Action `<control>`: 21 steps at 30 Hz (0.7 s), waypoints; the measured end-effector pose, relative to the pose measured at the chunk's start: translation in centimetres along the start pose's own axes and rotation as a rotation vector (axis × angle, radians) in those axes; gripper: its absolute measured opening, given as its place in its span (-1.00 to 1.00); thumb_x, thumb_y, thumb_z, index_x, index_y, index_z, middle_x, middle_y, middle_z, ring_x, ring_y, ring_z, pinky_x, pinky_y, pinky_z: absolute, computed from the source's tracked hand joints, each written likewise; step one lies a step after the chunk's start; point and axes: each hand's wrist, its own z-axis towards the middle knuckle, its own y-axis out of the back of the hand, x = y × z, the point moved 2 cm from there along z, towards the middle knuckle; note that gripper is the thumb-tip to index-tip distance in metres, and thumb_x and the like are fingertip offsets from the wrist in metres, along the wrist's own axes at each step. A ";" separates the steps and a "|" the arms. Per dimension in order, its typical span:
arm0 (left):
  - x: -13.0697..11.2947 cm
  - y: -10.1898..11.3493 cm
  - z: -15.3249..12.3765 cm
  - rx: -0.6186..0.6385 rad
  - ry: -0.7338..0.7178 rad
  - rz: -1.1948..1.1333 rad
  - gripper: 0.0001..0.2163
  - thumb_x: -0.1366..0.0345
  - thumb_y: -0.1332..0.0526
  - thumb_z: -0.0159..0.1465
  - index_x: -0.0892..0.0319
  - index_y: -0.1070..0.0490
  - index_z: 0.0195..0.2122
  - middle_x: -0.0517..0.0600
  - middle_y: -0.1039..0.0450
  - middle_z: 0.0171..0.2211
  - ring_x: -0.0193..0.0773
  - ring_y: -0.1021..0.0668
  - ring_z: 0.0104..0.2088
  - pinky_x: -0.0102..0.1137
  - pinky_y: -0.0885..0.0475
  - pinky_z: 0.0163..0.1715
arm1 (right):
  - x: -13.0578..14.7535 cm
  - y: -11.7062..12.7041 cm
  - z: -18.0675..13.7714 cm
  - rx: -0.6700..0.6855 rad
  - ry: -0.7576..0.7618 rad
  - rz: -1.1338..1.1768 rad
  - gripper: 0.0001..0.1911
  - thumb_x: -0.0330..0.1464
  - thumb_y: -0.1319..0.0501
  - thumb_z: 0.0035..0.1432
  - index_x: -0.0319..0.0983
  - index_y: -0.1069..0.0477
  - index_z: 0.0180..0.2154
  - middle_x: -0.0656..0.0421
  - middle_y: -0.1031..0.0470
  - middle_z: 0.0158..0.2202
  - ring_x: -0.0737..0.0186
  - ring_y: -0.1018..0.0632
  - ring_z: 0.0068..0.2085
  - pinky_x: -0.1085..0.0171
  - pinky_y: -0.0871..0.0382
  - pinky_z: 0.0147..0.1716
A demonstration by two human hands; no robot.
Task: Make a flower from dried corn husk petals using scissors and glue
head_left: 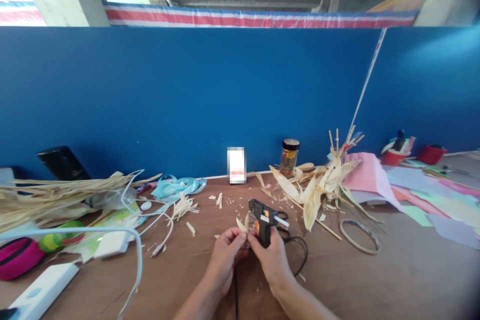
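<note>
My left hand [228, 252] pinches a small pale piece of corn husk [242, 225] between thumb and fingers, its pointed ends sticking up. Close beside it, my right hand [275, 259] is closed around the handle of a black hot glue gun [264, 220]. The gun's nozzle points left and away from me, and a white glue stick [282, 221] sticks out of its back. My right thumb tip meets the left fingertips at the base of the husk piece. The fingers under both hands are partly hidden.
Husk scraps [183, 206] and blue ribbon [180, 186] lie left, near a white power strip [45, 290] and cables. A lidded jar [290, 157], a husk bundle [318, 185], a tape ring [360, 236] and coloured paper [369, 177] are right. A phone [237, 166] leans against the blue partition [240, 95].
</note>
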 end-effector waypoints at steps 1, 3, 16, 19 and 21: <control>0.0 0.0 0.0 0.001 -0.001 -0.004 -0.78 0.20 -0.32 -0.04 0.24 -0.37 -0.51 -0.04 -0.43 -0.51 -0.42 -0.43 -0.51 -0.55 -0.31 -0.52 | 0.0 0.0 0.0 -0.002 0.003 0.008 -0.80 -0.32 -0.24 -0.15 -0.29 -0.40 -0.41 0.12 -0.51 -0.47 0.17 -0.51 -0.43 0.27 -0.37 -0.35; -0.1 0.0 0.0 0.001 -0.005 -0.012 -0.79 0.21 -0.32 -0.04 0.25 -0.36 -0.51 -0.02 -0.45 -0.49 -0.42 -0.44 -0.50 -0.55 -0.31 -0.52 | -0.1 0.0 0.0 0.000 0.004 0.020 -0.80 -0.32 -0.24 -0.15 -0.29 -0.40 -0.41 0.13 -0.51 -0.48 0.17 -0.51 -0.43 0.27 -0.37 -0.35; -0.1 -0.2 0.0 0.012 -0.006 -0.019 -0.79 0.22 -0.32 -0.03 0.24 -0.42 -0.44 -0.03 -0.47 -0.50 -0.42 -0.46 -0.50 -0.55 -0.33 -0.49 | -0.6 -0.1 0.1 0.021 -0.017 0.089 -0.79 -0.30 -0.24 -0.13 -0.29 -0.38 -0.40 0.13 -0.51 -0.47 0.18 -0.51 -0.44 0.28 -0.38 -0.37; -0.1 -0.2 0.0 -0.003 0.003 -0.029 -0.75 0.22 -0.33 -0.05 0.22 -0.44 -0.36 0.00 -0.50 -0.44 -0.40 -0.48 -0.47 -0.54 -0.35 -0.47 | -0.6 -0.1 0.1 0.032 -0.039 0.120 -0.78 -0.30 -0.24 -0.13 -0.29 -0.38 -0.39 0.14 -0.51 -0.46 0.18 -0.51 -0.44 0.28 -0.39 -0.39; -0.1 -0.3 0.0 -0.007 0.005 -0.031 -0.73 0.22 -0.34 -0.06 0.23 -0.44 -0.34 0.02 -0.50 -0.42 -0.40 -0.48 -0.48 -0.54 -0.35 -0.47 | -0.5 -0.1 0.1 0.029 -0.048 0.121 -0.78 -0.29 -0.25 -0.13 -0.29 -0.38 -0.40 0.15 -0.51 -0.47 0.18 -0.51 -0.44 0.29 -0.39 -0.39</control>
